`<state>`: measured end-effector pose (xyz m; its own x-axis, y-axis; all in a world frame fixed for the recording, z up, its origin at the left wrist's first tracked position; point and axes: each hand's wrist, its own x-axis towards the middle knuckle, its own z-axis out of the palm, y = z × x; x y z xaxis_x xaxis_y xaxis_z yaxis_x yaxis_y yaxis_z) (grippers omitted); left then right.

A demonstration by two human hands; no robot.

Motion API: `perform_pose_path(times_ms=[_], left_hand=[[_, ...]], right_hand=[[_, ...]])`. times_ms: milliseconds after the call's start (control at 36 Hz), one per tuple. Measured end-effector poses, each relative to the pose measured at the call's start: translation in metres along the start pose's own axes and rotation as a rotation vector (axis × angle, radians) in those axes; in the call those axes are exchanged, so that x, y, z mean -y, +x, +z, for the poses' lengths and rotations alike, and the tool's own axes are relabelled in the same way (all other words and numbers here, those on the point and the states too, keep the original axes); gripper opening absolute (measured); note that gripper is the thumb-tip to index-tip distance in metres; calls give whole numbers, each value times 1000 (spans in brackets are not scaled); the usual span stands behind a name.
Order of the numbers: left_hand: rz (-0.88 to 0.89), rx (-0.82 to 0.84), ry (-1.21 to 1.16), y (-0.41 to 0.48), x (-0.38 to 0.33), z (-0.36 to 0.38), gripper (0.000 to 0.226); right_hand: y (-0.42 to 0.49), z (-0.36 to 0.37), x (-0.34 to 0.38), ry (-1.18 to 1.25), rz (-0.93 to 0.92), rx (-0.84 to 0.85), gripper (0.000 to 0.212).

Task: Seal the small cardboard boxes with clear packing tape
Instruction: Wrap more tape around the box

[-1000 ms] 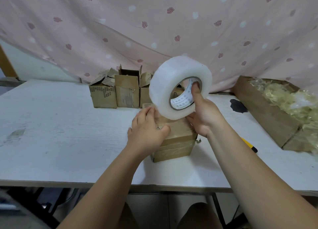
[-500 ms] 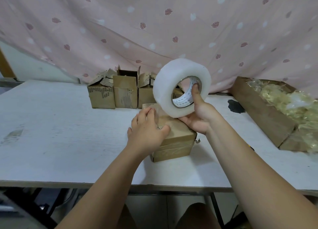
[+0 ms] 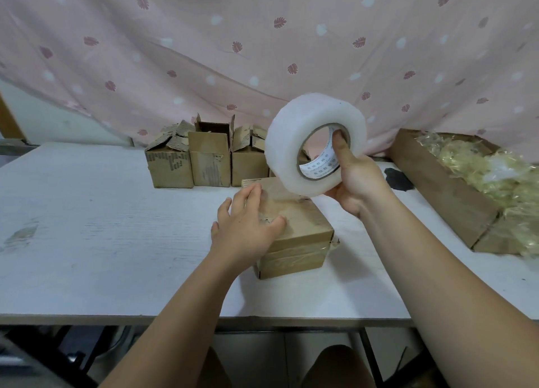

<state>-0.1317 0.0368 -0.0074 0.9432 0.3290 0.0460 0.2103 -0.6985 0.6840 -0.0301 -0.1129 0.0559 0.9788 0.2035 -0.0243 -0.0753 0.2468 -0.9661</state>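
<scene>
White table (image 3: 102, 227) spreads wide leftward; left hand (image 3: 245, 230), fingers (image 3: 251, 196) flat, presses box (image 3: 302, 227); right hand (image 3: 358, 180) grips tape roll (image 3: 291, 142).

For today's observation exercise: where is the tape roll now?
In the head view the tape roll is right of centre, held by the right hand above the far end of the box under the left hand.

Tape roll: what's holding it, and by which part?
The right hand grips the tape roll by its rim, thumb hooked inside the core. The left hand rests flat on the box.
</scene>
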Motion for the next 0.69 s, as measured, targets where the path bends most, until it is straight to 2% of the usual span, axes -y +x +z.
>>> perform_pose_path(times_ms=[111,306,583,694], left_hand=[[2,3,20,-3,1,0,78],[-16,21,79,-1,2,0,79],[-26,30,93,-1,1,1,79],[-28,37,84,-2,3,-1,78]], right_hand=[[3,-8,1,-22,-13,-61,33],[7,-26,2,-45,-56,-156,29],[12,-40,-15,-32,23,-181,32],[14,-52,-17,-54,-31,-242,26]])
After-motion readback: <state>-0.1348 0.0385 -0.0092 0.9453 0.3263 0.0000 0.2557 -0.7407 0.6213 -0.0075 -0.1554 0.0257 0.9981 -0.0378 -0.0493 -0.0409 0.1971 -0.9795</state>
